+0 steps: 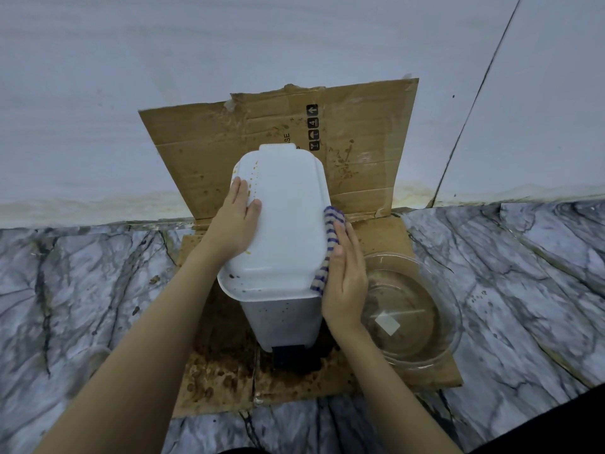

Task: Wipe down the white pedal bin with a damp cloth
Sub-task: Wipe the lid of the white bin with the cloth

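Two bare hands work on a white plastic pedal bin (288, 208) at the centre of the frame. It stands on a stained sheet of brown cardboard (360, 142) spread over the grey-veined marble floor (98, 290) and propped against the wall behind, apparently to catch drips. The left hand (237, 221) lies flat on the left side of the closed lid, its grip open and fingers straight, seemingly steadying the bin against the push of wiping. The right hand (345, 283), its grip also open, presses a blue-and-white striped cloth (330, 231) with straight fingers against the lid's right edge. Brown specks dot the lid's upper left rim, its near edge and the front wall below, so the job looks only partly done. A clear glass bowl of water (456, 322) sits just beside the bin, right of centre, likely for re-wetting the cloth. The black foot pedal (289, 353) shows at the bin's base.
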Available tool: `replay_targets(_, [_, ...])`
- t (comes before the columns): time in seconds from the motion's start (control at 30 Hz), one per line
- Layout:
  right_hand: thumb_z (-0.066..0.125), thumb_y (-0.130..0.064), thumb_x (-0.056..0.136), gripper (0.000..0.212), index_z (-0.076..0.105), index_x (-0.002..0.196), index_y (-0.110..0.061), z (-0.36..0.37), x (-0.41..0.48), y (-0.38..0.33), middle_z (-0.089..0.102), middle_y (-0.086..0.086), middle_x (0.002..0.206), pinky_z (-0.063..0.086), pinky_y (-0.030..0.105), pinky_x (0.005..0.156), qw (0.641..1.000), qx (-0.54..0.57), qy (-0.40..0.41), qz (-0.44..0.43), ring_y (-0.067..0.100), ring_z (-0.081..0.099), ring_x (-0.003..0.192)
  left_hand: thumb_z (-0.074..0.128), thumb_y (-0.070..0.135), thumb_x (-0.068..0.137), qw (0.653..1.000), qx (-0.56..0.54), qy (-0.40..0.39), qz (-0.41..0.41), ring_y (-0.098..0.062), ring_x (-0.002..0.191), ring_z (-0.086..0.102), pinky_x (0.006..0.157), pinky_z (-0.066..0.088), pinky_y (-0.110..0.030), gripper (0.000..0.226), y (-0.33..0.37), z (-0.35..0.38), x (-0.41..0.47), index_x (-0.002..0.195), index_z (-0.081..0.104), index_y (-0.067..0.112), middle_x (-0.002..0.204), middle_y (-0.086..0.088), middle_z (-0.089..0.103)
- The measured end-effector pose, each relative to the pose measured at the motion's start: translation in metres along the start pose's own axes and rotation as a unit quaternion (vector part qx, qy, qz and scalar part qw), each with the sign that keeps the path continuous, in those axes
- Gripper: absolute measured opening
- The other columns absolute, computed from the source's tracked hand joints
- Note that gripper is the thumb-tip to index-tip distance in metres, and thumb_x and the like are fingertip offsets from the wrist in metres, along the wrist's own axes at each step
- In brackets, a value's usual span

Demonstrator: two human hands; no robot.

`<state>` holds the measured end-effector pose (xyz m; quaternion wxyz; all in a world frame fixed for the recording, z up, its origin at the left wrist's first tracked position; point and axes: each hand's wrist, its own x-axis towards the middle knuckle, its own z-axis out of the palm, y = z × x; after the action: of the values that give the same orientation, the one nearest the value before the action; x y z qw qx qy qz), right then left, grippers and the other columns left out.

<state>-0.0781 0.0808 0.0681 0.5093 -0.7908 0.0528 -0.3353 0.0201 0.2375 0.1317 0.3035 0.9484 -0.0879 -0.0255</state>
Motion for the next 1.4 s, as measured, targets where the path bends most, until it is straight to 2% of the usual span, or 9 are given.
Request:
replay_targets(0.1, [0.024, -0.039, 0.1, 0.046, 0.039, 0.14, -0.022, 0.013, -0.019, -0.011, 0.035, 0.001, 0.148, 0.022, 0.018, 0.113, 0.998, -0.042, 0.053, 0.005, 0.016, 0.032, 0.137, 0.02, 0.038, 0.102, 1.0, 0.0, 0.001, 0.001, -0.014, 0.147, -0.001, 0.115, 0.01, -0.03, 0.059, -0.001, 0.0, 0.001, 0.151, 0.003, 0.01, 0.16, 0.001, -0.007])
replay_targets(0.3, [0.03, -0.036, 0.1, 0.043, 0.041, 0.135, -0.015, 0.017, -0.031, -0.01, 0.039, 0.014, 0.144, 0.028, 0.041, 0.113, 0.961, -0.228, 0.038, -0.151, 0.035, 0.031, 0.134, 0.02, 0.038, 0.102, 1.0, -0.001, 0.005, 0.003, -0.013, 0.147, -0.001, 0.115, 0.009, -0.029, 0.059, -0.002, 0.0, 0.001, 0.151, 0.003, 0.01, 0.16, 0.001, -0.006])
replay_targets(0.47, [0.028, -0.036, 0.094, 0.049, 0.053, 0.131, -0.016, 0.003, 0.018, -0.035, 0.049, 0.012, 0.14, 0.042, 0.046, 0.104, 0.954, -0.27, -0.094, -0.091, 0.034, 0.043, 0.13, 0.02, 0.037, 0.102, 1.0, -0.004, 0.003, -0.002, -0.013, 0.147, -0.002, 0.115, 0.008, -0.029, 0.058, -0.002, 0.0, 0.003, 0.151, 0.003, 0.01, 0.16, 0.0, -0.006])
replay_targets(0.67, [0.02, -0.034, 0.101, 0.05, 0.017, 0.149, -0.019, 0.027, 0.07, -0.062, 0.01, 0.006, 0.159, 0.005, 0.042, 0.118, 0.848, -0.383, -0.349, -0.109, 0.027, 0.006, 0.146, 0.024, 0.034, 0.102, 1.0, -0.018, 0.008, -0.003, -0.012, 0.147, -0.002, 0.115, 0.006, -0.026, 0.058, -0.001, 0.001, 0.003, 0.151, 0.004, 0.009, 0.16, -0.001, -0.005])
replay_targets(0.83, [0.019, -0.029, 0.103, 0.048, 0.022, 0.148, -0.016, 0.039, 0.088, -0.073, 0.011, 0.004, 0.159, 0.004, 0.038, 0.119, 0.883, -0.22, -0.414, -0.005, 0.024, 0.002, 0.147, 0.026, 0.034, 0.102, 0.999, -0.043, -0.004, 0.004, -0.014, 0.147, 0.001, 0.115, 0.006, -0.027, 0.058, -0.001, -0.004, 0.002, 0.151, 0.006, 0.01, 0.16, -0.002, -0.001])
replay_targets(0.93, [0.028, -0.019, 0.102, 0.043, 0.034, 0.144, -0.017, 0.021, 0.103, -0.071, 0.022, 0.001, 0.157, 0.012, 0.035, 0.118, 0.943, 0.008, -0.317, 0.101, 0.017, 0.009, 0.146, 0.021, 0.035, 0.103, 0.997, -0.076, 0.018, -0.027, -0.019, 0.147, 0.007, 0.117, 0.005, -0.036, 0.054, 0.006, -0.01, 0.002, 0.15, 0.015, 0.011, 0.16, -0.004, 0.009])
replay_targets(1.0, [0.029, -0.013, 0.1, 0.043, 0.038, 0.142, -0.019, 0.01, 0.114, -0.056, 0.027, 0.001, 0.155, 0.013, 0.039, 0.119, 0.962, 0.013, -0.236, 0.136, 0.019, 0.011, 0.146, 0.019, 0.034, 0.103, 0.996, -0.026, 0.071, -0.041, -0.026, 0.147, 0.008, 0.118, 0.004, -0.047, 0.052, 0.015, -0.015, 0.002, 0.149, 0.021, 0.011, 0.159, -0.007, 0.015])
replay_targets(1.2, [0.028, -0.024, 0.103, 0.042, 0.037, 0.143, -0.016, 0.012, 0.113, -0.02, 0.031, 0.003, 0.153, 0.023, 0.039, 0.117, 0.94, 0.057, -0.28, 0.189, 0.018, 0.027, 0.141, 0.027, 0.025, 0.097, 0.994, 0.092, 0.052, 0.02, -0.03, 0.134, 0.033, 0.115, 0.012, -0.05, 0.038, 0.073, 0.006, -0.01, 0.124, 0.047, 0.008, 0.138, -0.01, 0.048])
replay_targets(1.4, [0.026, -0.033, 0.102, 0.045, 0.031, 0.145, -0.02, 0.017, 0.101, -0.009, 0.017, -0.003, 0.158, 0.016, 0.036, 0.119, 0.924, 0.166, -0.26, 0.225, 0.011, 0.016, 0.144, 0.019, 0.033, 0.101, 0.986, 0.166, 0.033, 0.009, -0.023, 0.148, -0.001, 0.118, -0.001, -0.039, 0.058, 0.07, 0.036, 0.003, 0.151, 0.003, 0.009, 0.16, -0.008, -0.001])
